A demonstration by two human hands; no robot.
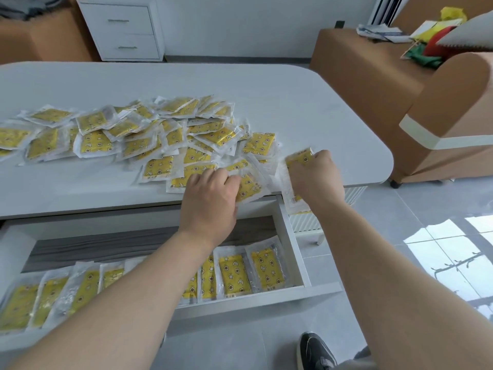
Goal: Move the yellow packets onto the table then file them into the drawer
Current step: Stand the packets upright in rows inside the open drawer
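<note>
A spread of yellow packets (128, 134) in clear wrappers covers the left and middle of the white table (293, 102). My left hand (210, 198) grips one packet (249, 189) at the table's front edge. Off to the right, my right hand (316, 174) holds a small bunch of packets (298, 158), lifted just above the table's front right edge. Below, the open drawer (293, 249) holds a row of yellow packets (234, 273) standing side by side along its front; my left forearm hides part of that row.
A brown sofa (440, 108) stands to the right of the table, with papers and coloured items on it. A white two-drawer cabinet (122, 30) stands against the far wall. My dark shoe (314, 351) is on the grey tiled floor.
</note>
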